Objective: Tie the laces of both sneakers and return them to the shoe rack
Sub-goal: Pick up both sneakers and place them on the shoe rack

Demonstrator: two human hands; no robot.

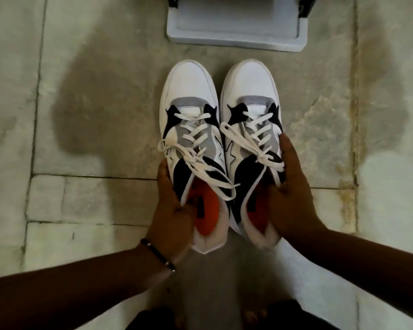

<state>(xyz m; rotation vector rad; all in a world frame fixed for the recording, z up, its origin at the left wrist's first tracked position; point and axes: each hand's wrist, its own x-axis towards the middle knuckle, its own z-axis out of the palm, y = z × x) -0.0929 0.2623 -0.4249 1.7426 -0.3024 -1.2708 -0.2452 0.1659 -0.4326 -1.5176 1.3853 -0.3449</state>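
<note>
Two white, grey and black sneakers with orange insoles are side by side, toes pointing away from me. My left hand (174, 210) grips the heel side of the left sneaker (188, 91). My right hand (289, 194) grips the outer side of the right sneaker (250, 84). White laces (196, 158) on the left sneaker are knotted in a bow, and the laces (250, 141) on the right sneaker are knotted too. A pale grey shelf of the shoe rack (236, 41) lies just beyond the toes at the top of the view.
Worn marble floor tiles (93, 115) with dark joints spread all around. My bare feet (253, 315) show at the bottom edge. A dark bracelet (157, 254) circles my left wrist.
</note>
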